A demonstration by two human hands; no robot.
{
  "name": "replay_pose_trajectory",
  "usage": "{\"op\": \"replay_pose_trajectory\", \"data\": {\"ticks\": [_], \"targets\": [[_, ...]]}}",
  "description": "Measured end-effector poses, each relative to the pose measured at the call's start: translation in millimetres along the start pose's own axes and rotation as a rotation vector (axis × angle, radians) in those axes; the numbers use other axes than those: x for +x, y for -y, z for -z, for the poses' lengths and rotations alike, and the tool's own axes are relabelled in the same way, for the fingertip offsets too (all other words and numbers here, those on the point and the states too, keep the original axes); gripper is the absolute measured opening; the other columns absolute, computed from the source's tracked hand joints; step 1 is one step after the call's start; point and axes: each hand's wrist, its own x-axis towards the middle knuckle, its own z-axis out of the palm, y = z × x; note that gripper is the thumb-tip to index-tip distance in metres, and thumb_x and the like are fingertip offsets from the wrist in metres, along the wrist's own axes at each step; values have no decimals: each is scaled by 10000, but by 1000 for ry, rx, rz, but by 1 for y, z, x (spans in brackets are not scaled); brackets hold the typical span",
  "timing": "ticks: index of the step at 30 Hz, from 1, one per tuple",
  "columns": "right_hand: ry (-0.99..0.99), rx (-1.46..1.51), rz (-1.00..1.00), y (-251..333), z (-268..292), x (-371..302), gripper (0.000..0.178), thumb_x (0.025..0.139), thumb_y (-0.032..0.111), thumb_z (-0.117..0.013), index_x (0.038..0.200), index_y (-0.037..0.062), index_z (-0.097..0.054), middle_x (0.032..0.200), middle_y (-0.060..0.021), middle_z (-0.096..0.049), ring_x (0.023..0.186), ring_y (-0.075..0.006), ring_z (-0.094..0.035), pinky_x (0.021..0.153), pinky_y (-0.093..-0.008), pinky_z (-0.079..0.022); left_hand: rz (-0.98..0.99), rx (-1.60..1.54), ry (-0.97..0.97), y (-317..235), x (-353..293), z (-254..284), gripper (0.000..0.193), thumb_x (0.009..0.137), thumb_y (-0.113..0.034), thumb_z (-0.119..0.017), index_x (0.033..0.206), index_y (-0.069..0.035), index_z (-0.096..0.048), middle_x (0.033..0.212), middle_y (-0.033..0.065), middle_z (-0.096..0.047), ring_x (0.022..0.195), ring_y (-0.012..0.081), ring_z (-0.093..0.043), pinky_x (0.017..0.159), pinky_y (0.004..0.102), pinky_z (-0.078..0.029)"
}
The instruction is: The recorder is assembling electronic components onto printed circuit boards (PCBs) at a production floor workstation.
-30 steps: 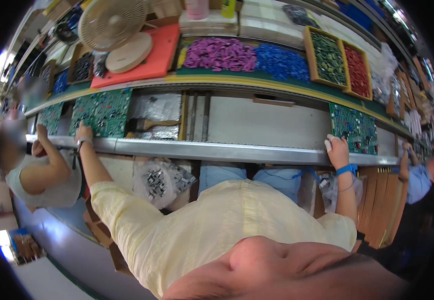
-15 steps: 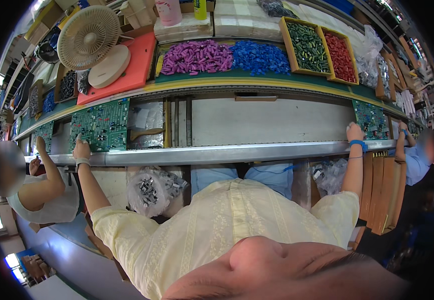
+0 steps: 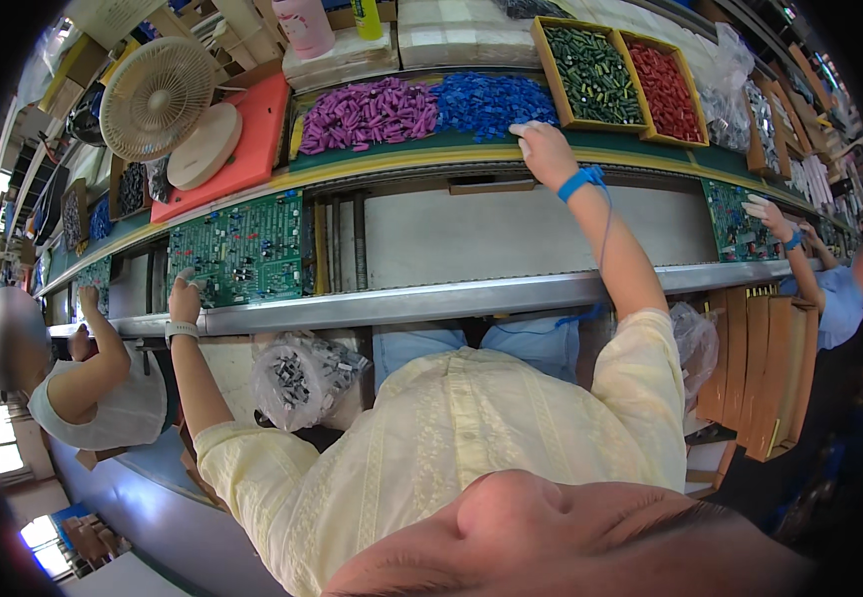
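Observation:
My left hand (image 3: 184,295) grips the lower left edge of a green circuit board (image 3: 242,249), which carries many small components and lies on the conveyor. My right hand (image 3: 549,157) reaches over the conveyor to the front edge of a pile of small blue parts (image 3: 496,104). White coverings show on its fingertips, and thumb and finger look apart with nothing visible between them. Around that wrist is a blue strap (image 3: 579,183) with a cord. Left of the blue parts lies a heap of purple parts (image 3: 367,114).
Boxes of green parts (image 3: 590,80) and red parts (image 3: 665,95) stand beyond my right hand. A fan (image 3: 158,99) rests on an orange sheet at left. The metal rail (image 3: 401,298) runs before me. Co-workers sit on both sides; one reaches toward another circuit board (image 3: 735,214).
My right hand has left the circuit board at the right and come to the blue pile. The left circuit board has slid right, with my left hand at its edge.

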Motion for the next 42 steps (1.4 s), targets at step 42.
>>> {"op": "replay_pose_trajectory", "data": {"ticks": [42], "targets": [[-22,176,-79,0,-14,14,206,764,38,-555,957,75,-618,929,-130,-590,918,-310,-542,789,-404,-445,-1083,-26,128,-427,-69,-196,217,812,-160,-530,996,-88,-618,941,137,-587,898,311,-566,782,392,-462]]}}
